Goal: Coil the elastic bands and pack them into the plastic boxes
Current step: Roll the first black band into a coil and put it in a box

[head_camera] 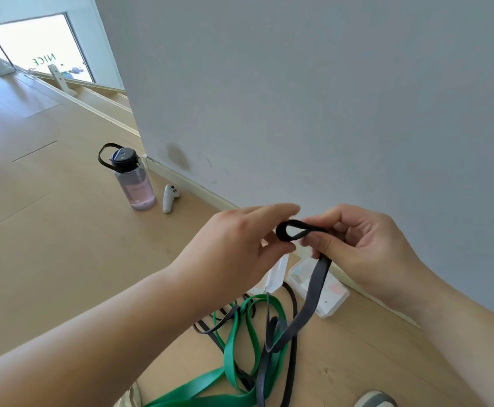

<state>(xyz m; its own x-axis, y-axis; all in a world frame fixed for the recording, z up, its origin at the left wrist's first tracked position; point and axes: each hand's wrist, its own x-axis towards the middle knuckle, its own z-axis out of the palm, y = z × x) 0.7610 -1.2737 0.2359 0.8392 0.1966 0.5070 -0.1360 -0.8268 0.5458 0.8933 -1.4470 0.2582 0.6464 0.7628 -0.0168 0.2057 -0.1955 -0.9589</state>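
Note:
A black elastic band (313, 292) is held up in front of the wall, its end folded into a small loop between both hands. My right hand (366, 248) pinches the band just behind the loop, and the rest hangs down to the floor. My left hand (239, 245) holds the loop's front end with thumb and fingers. A green elastic band (239, 342) lies tangled with other black bands on the wooden floor below. Two clear plastic boxes stand by the skirting board: one (275, 274) partly hidden behind my left hand, the other (331, 292) under the hanging band.
A water bottle (135, 180) with a black lid and a white controller (169, 198) stand on the floor by the wall corner at left. The grey wall (328, 98) fills the space ahead. A shoe tip (376, 400) shows at the bottom right.

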